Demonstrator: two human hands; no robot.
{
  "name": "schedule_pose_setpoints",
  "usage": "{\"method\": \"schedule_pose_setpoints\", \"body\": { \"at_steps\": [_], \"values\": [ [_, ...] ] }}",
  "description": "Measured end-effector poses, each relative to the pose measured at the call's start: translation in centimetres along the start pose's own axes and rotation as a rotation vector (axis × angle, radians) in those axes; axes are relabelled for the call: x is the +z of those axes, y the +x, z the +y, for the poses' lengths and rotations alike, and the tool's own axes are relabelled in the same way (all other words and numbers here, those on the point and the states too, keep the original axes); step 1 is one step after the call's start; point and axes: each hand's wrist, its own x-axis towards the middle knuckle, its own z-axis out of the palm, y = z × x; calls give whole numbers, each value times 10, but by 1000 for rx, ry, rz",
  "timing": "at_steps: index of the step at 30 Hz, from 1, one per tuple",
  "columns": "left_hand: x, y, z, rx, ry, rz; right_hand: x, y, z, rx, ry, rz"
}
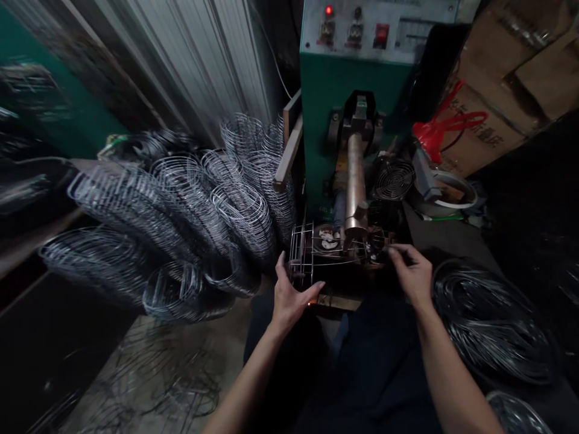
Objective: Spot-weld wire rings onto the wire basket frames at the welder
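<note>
A wire frame [302, 253] lies on the bed of a green welding machine [344, 96], under its copper-coloured arm [355, 181]. My left hand [292, 295] cups the frame's left end, thumb up and fingers curled beneath it. At the frame's right end my right hand [409, 271] pinches a thin wire between thumb and forefinger. A small orange glow shows just below my left fingers.
Stacks of round wire guards [194, 211] pile up on the left. A heap of dark wire rings [493, 325] lies at the right. A small fan [393, 179], a red plastic bag [446, 128] and cardboard boxes [511, 72] sit behind. Loose wire litters the floor [149, 367].
</note>
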Motion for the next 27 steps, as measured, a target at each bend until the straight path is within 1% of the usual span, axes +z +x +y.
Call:
{"method": "schedule_pose_setpoints", "body": {
  "at_steps": [3, 7, 9, 10, 11, 13, 16, 20, 24, 27],
  "values": [
    [3, -9, -9, 20, 13, -10, -41, -15, 30, 72, -139, 88],
    [6, -13, -15, 40, 9, -30, -96, -50, 63, 202, -296, 199],
    [8, -13, -15, 53, 19, -15, -111, -65, 71, 249, -351, 189],
    [9, -13, -15, 61, 28, -4, -114, -70, 72, 257, -374, 164],
    [9, -13, -15, 69, 39, 7, -114, -74, 72, 253, -391, 132],
    [10, -13, -14, 87, 61, 25, -106, -77, 69, 222, -399, 55],
    [10, -14, -13, 97, 76, 30, -84, -76, 59, 159, -386, -79],
    [9, -15, -11, 85, 60, 11, -52, -79, 47, 72, -357, -301],
    [9, -14, -11, 85, 64, 13, -30, -89, 47, 9, -367, -545],
    [9, -14, -12, 82, 56, 11, -19, -98, 51, 5, -398, -665]
  ]
}}
